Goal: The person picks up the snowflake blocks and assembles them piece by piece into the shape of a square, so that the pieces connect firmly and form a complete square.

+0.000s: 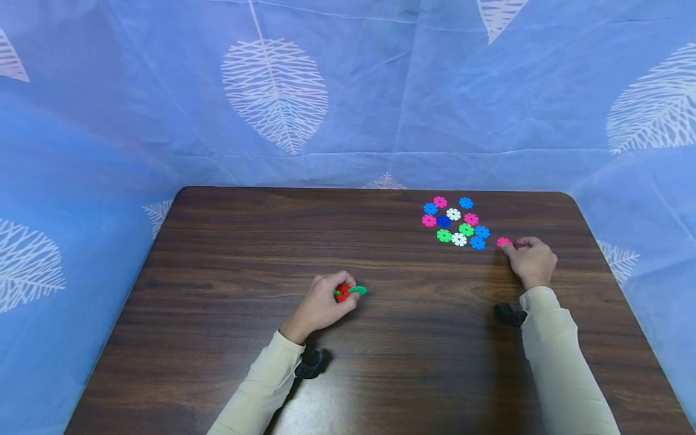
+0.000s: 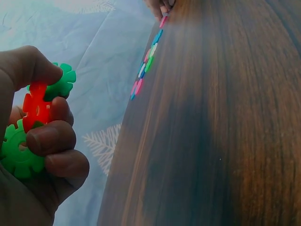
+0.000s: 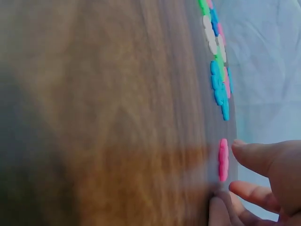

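Discs (image 2: 33, 107), red and green, pinched by the curled fingers of a person's left hand (image 1: 323, 304) over the table (image 1: 413, 338) | loose discs (image 1: 454, 214) in pink, blue, white and green clustered near the far edge, right of centre | pink disc (image 3: 223, 160) lying apart, right hand (image 1: 533, 261) at its side, thumb and fingers parted

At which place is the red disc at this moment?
In the left wrist view, the red disc is at the left side, held in the left hand, between an upper green disc and a lower green disc.
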